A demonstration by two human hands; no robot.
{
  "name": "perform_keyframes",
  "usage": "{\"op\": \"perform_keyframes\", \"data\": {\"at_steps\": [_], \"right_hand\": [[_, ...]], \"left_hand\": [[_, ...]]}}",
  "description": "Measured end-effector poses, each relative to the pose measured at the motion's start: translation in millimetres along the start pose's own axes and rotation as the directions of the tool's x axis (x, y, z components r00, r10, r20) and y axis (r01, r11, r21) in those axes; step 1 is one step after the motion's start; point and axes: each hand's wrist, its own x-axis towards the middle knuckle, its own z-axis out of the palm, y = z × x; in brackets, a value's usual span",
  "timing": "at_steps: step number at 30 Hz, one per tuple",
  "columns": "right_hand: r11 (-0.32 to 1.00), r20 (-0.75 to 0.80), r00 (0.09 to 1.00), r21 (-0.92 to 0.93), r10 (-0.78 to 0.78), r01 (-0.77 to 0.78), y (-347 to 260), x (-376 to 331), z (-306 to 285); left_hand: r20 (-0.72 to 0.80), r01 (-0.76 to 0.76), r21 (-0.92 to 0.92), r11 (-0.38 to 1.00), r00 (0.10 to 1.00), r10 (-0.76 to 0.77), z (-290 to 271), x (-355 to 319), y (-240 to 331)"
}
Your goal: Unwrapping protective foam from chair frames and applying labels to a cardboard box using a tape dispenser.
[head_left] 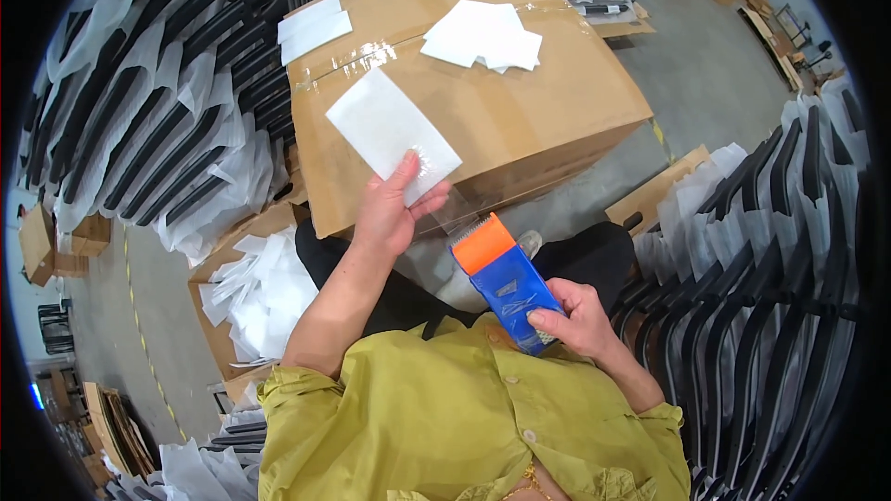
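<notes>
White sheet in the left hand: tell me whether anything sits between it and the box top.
Nothing visible does. The left hand holds the white sheet over a bare stretch of the cardboard box; the other paper stacks lie farther back.

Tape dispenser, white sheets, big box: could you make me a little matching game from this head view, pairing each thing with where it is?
Things:
1. blue and orange tape dispenser
2. single white sheet
3. loose pile of white sheets
4. open box of white sheets

Places:
A. on the far part of the cardboard box top
B. on the floor at the person's left
C. in the right hand
D. pinched in the left hand, against the box top

Pairs: 1-C, 2-D, 3-A, 4-B
</notes>
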Motion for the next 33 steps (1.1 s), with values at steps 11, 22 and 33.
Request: {"op": "perform_keyframes", "data": {"at_steps": [11, 22, 33], "right_hand": [[0.751, -0.031, 0.908, 0.574, 0.419, -0.327, 46, 44, -14], [0.832, -0.129, 0.908, 0.469, 0.398, -0.298, 60, 40, -29], [0.802, -0.176, 0.86, 0.487, 0.478, -0.346, 58, 50, -21]], "left_hand": [[0.952, -0.991, 0.014, -0.131, -0.026, 0.303, 40, -75, -6], [0.591, 0.021, 0.686, -0.728, 0.568, 0.573, -103, 114, 132], [0.279, 0.201, 0.793, -0.575, 0.72, 0.636, -82, 166, 127]]}}
